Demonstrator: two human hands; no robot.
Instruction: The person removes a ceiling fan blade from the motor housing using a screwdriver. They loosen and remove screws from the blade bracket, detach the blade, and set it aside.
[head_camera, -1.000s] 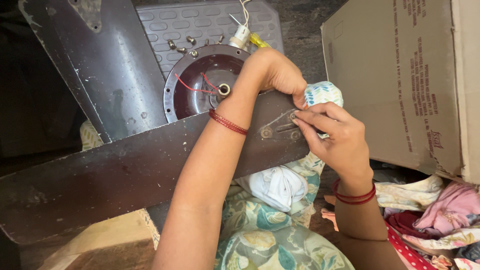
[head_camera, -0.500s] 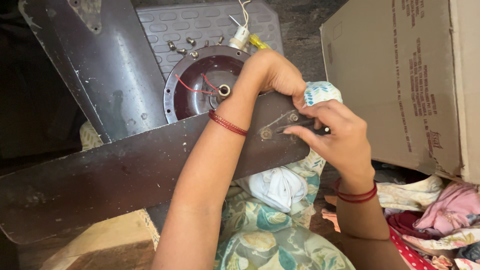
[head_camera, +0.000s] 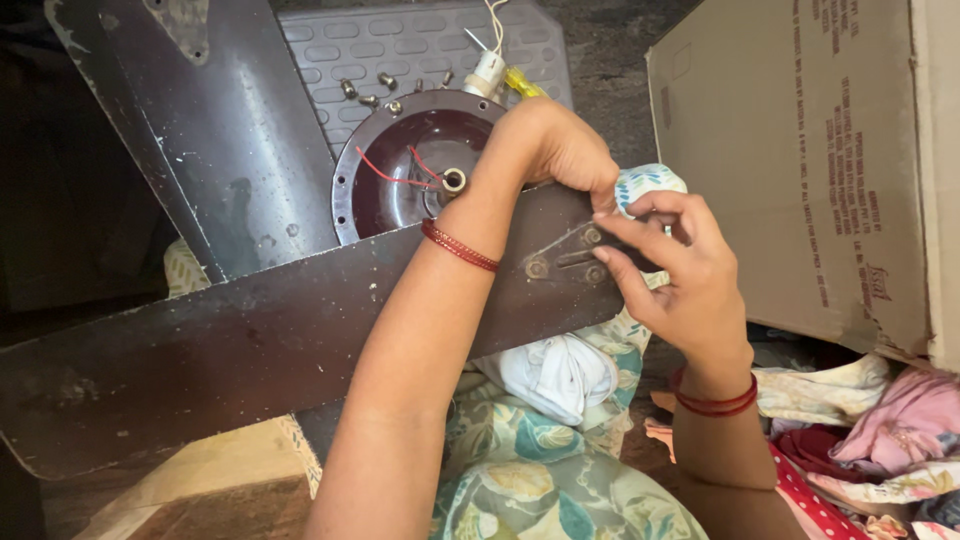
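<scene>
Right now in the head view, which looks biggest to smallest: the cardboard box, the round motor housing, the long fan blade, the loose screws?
1. Long fan blade, though nearness to the camera inflates it.
2. Cardboard box, partly cut off by the frame, so unsure against the blade.
3. Round motor housing.
4. Loose screws.

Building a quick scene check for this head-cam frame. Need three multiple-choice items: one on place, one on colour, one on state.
1. Where are the loose screws?
A. on the grey ribbed mat above the motor hub
B. inside the cardboard box
C. on the fan blade

2. What colour are the bangles on the wrists?
A. green
B. red
C. silver

3. What is the right hand doing?
A. resting flat on the floor
B. holding a screwdriver
C. fingertips pinched at the blade's metal bracket

Answers: 1 A, the screws lie on the mat by the hub rim. 2 B, both wrists show red bands. 3 C, the fingers meet at the bracket's screws; the left hand grips the blade end.
</scene>
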